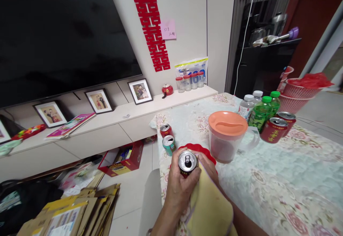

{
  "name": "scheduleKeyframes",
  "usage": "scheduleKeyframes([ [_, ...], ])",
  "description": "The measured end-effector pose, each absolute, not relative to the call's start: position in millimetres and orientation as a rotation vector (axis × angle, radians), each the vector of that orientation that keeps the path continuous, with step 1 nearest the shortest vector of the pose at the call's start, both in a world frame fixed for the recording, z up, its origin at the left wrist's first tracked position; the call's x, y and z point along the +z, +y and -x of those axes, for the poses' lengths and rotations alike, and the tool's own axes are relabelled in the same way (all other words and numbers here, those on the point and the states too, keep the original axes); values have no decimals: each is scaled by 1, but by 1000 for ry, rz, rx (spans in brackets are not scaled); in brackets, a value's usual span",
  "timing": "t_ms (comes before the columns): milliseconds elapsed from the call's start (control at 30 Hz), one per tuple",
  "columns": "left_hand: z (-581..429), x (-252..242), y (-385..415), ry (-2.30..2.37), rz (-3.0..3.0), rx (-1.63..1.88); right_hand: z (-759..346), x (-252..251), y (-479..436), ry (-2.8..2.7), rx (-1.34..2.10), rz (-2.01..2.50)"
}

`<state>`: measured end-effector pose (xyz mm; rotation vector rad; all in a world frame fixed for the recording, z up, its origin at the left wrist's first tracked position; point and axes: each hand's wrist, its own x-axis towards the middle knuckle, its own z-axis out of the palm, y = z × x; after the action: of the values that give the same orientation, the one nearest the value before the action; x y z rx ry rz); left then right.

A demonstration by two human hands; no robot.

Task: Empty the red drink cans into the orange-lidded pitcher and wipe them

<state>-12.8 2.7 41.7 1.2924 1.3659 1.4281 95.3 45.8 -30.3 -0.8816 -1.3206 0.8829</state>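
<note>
My left hand (179,183) is wrapped round an upright opened drink can (188,161), with its silver top facing me and the thumb on the near side. A yellow cloth (213,203) with a purple edge hangs from my right hand (210,168), which presses it to the can's right side; its fingers are partly hidden. Behind both hands lies a red scalloped dish (195,146). Just beyond my left hand stand an opened teal can (169,145) and a red can (165,130). To the right is a plastic jug (226,146) with an orange lid.
Several bottles (264,111) and two larger red cans (273,130) stand at the right on the flowered tablecloth (284,178). Pink baskets (300,100) are behind them. Lidded glass jars (187,83) line the cabinet's end. Flattened cardboard (72,211) lies at the lower left.
</note>
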Motion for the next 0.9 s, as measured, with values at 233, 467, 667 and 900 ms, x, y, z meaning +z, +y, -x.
scheduleKeyframes([
  [233, 2, 40, 10, 1377, -1076, 1563, -89, -34, 42, -1241, 985, 789],
  [467, 6, 28, 11, 1443, -1102, 1495, -95, -28, 32, -1395, 764, 697],
  [667, 11, 21, 9, 1385, -1329, 1410, -97, -20, 37, -1245, 833, 751],
  [900, 20, 14, 9, 1308, -1454, 1338, -101, -8, 46, -1063, 1307, 804],
])
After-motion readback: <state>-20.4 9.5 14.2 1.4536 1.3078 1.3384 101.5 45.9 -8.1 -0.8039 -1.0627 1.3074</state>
